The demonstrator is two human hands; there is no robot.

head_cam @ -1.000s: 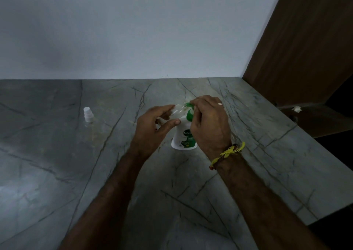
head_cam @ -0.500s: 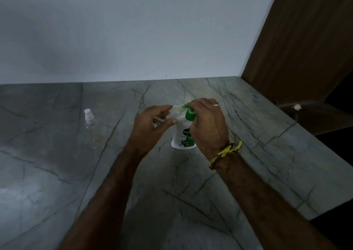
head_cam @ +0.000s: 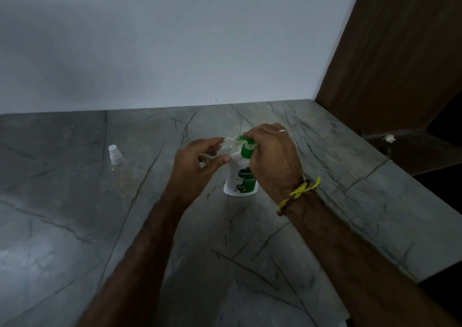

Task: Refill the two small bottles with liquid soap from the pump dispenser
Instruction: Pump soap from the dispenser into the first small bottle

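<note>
Head view: the right hand [head_cam: 272,159] presses its fingers on the green pump head of the Dettol pump dispenser [head_cam: 241,179], upright on the grey worktop [head_cam: 250,239]. The left hand [head_cam: 197,166] grasps a small clear bottle [head_cam: 226,149] at the nozzle. A second small bottle [head_cam: 115,154] stands well left of both hands.

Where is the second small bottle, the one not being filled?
In the head view the second small bottle stands alone on the grey counter, far to the left of the left hand and the pump dispenser.
</note>
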